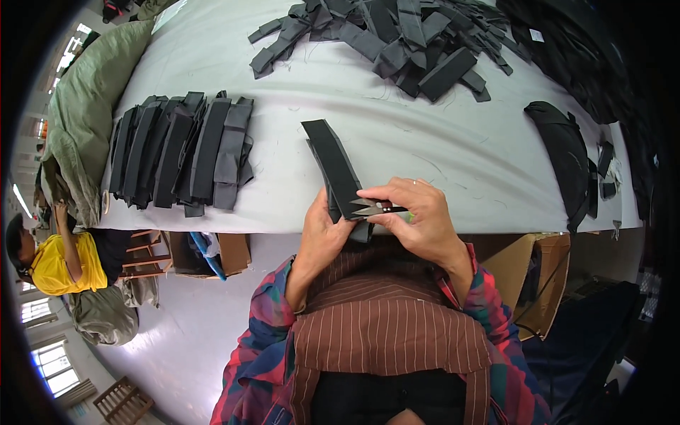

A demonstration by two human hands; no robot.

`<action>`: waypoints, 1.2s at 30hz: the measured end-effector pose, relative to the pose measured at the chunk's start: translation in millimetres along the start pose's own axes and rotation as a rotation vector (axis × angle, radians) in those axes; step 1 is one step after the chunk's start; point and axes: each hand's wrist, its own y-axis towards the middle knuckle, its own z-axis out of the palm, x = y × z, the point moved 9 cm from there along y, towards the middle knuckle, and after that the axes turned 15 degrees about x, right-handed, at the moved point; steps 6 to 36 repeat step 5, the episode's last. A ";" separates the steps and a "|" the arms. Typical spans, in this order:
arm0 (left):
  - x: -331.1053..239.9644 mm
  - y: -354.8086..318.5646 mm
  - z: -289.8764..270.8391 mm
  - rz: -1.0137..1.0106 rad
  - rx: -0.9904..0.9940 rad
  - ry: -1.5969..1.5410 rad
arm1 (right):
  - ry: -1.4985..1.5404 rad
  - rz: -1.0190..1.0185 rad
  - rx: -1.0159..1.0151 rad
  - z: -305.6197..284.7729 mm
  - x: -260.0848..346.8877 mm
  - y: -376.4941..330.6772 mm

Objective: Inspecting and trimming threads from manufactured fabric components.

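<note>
Near the front edge of the table, my left hand [323,228] grips a long dark fabric strip [331,161] by its lower end; more dark fabric shows beneath it. In my right hand [419,216] is a small pair of thread snips [377,208], held between thumb and fingers. The blades are parted and lie over the strip's lower end; whether a thread sits between them is too small to tell. Left of my hands lie stacks of similar dark strips [172,157] side by side. At the far side is a loose heap of dark strips [386,35].
The white-covered table [453,156] has thread scraps on it. A green cloth bundle [99,92] lines its left side. Dark pieces [559,156] and a black cloth heap [574,49] lie right. Cardboard boxes [545,276] stand under the table. A person in yellow [64,262] is at left.
</note>
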 end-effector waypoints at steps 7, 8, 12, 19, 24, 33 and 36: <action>5.9 0.0 1.4 -0.046 0.021 -0.020 | -0.168 -0.036 0.005 5.6 10.2 2.8; 5.9 0.0 1.4 -0.046 0.021 -0.020 | -0.168 -0.036 0.005 5.6 10.2 2.8; 5.9 0.0 1.4 -0.046 0.021 -0.020 | -0.168 -0.036 0.005 5.6 10.2 2.8; 5.9 0.0 1.4 -0.046 0.021 -0.020 | -0.168 -0.036 0.005 5.6 10.2 2.8; 5.9 0.0 1.4 -0.046 0.021 -0.020 | -0.168 -0.036 0.005 5.6 10.2 2.8; 5.9 0.0 1.4 -0.046 0.021 -0.020 | -0.168 -0.036 0.005 5.6 10.2 2.8; 5.9 0.0 1.4 -0.046 0.021 -0.020 | -0.168 -0.036 0.005 5.6 10.2 2.8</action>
